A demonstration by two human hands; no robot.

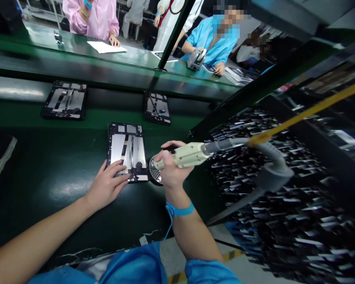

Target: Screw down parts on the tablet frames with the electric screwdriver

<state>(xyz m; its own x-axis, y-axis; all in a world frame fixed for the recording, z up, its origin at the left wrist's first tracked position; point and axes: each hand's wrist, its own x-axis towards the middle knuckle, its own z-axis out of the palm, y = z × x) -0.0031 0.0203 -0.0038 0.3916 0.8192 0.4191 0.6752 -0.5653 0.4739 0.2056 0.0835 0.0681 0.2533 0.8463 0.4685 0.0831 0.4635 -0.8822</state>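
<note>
My left hand lies flat with fingers stretched out on the near left corner of a black tablet frame with silver plates, which rests on the dark green bench. My right hand is wrapped round the beige handle of an electric screwdriver, held at the frame's near right corner. A grey cable runs from the tool to the right. Under the right hand sits a small round perforated metal dish. A blue wrist strap circles my right wrist.
Two more tablet frames lie on the conveyor belt behind. Across the line, a person in pink rests a hand on white paper, and a person in blue handles a device. Blurred racks fill the right.
</note>
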